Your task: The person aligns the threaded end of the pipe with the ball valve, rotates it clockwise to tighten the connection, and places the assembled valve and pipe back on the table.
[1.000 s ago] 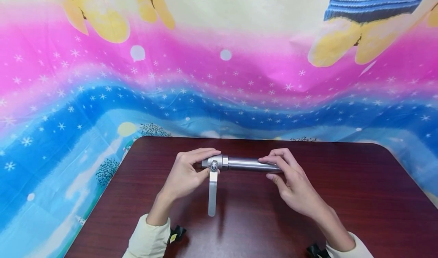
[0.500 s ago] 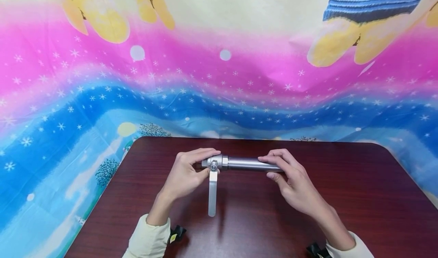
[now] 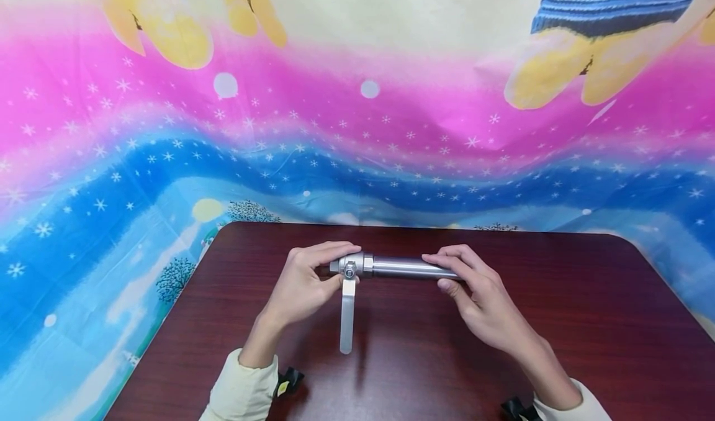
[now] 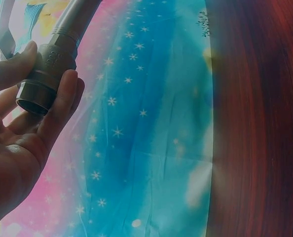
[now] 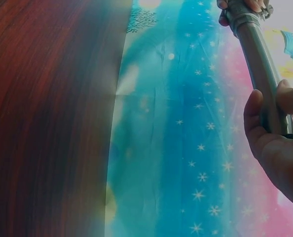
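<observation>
A steel ball valve (image 3: 350,264) with a flat lever handle (image 3: 347,321) is joined at its right end to a smooth metal pipe (image 3: 399,267). My left hand (image 3: 301,287) grips the valve body, fingers over the top and thumb beneath, while the lever points toward me. In the left wrist view the valve's open round end (image 4: 35,98) shows between thumb and fingers. Around the pipe's far end, my right hand (image 3: 483,306) holds on with its fingers above and thumb below. The right wrist view shows that pipe end (image 5: 279,118) between thumb and fingers.
Below the hands lies a dark red-brown wooden table (image 3: 413,359) with rounded back corners. A pink and blue snowflake-patterned cloth (image 3: 313,135) hangs behind it. Black straps (image 3: 289,380) sit by the pale sleeve cuffs.
The right thumb and fingers have shifted very slightly on the pipe. The left hand, valve and lever look the same.
</observation>
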`<act>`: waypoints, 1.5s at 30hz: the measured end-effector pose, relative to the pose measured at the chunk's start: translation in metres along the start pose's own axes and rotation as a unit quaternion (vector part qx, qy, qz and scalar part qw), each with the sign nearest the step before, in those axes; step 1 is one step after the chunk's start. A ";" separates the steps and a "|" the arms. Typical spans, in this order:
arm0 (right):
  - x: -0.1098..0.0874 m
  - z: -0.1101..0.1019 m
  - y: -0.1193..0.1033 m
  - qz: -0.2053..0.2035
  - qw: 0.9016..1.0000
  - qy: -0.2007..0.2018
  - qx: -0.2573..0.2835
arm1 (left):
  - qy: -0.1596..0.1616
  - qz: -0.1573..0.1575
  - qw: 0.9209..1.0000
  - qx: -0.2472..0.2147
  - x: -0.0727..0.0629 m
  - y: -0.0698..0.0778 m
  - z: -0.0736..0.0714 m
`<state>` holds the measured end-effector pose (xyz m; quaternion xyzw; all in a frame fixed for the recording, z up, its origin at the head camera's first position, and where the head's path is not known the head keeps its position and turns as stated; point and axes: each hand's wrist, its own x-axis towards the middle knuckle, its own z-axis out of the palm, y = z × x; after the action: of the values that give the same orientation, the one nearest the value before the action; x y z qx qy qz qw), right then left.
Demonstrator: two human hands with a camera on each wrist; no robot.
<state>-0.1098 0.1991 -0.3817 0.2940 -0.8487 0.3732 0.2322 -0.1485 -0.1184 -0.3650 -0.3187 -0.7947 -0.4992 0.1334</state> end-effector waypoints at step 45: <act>0.000 0.003 0.004 -0.018 1.000 0.005 0.011 | -0.002 0.008 1.000 0.003 0.000 0.000 0.001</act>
<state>-0.1125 0.1991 -0.3851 0.3103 -0.8376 0.3801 0.2402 -0.1482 -0.1178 -0.3651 -0.3251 -0.7940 -0.4952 0.1367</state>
